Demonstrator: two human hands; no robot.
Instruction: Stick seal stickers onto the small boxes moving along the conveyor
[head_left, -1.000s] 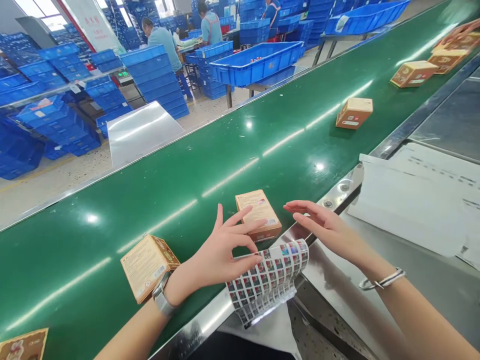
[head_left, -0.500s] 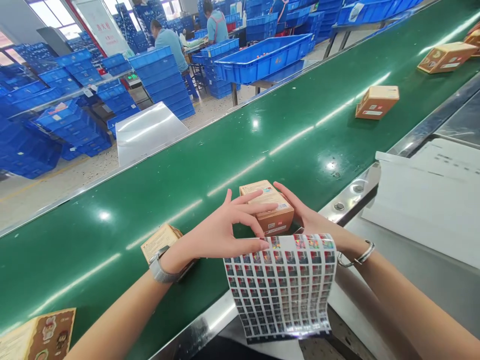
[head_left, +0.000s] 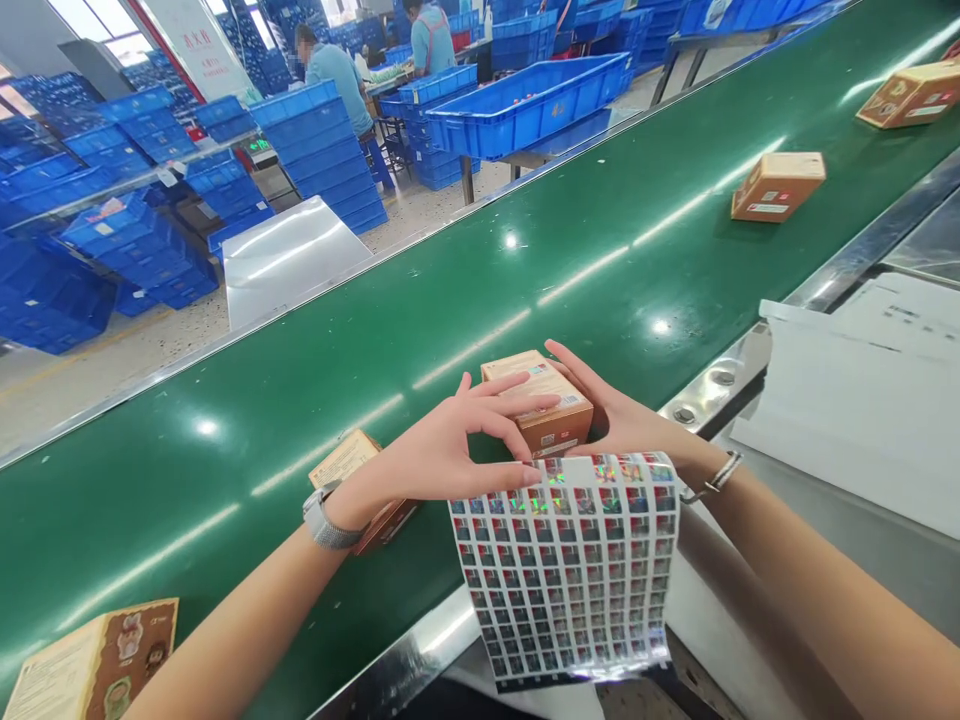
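Observation:
My left hand pinches the top edge of a sheet of shiny hologram stickers between thumb and index finger. Its other fingers stretch over the top of a small brown and cream carton. My right hand is wrapped around the right side of that carton, thumb towards me, partly hidden behind the sheet. The sheet hangs down in front of the carton, curved, with a blank gap in its top row. Another carton lies on the belt, partly behind my left wrist.
The green conveyor belt runs diagonally past me. Further cartons sit on it, one at lower left and one at upper right. White papers lie on the metal table at right. Blue crates and people stand beyond.
The cartons on the belt have shifted up and to the right. My hands, the held carton and the sticker sheet have moved only slightly; both grips look the same.

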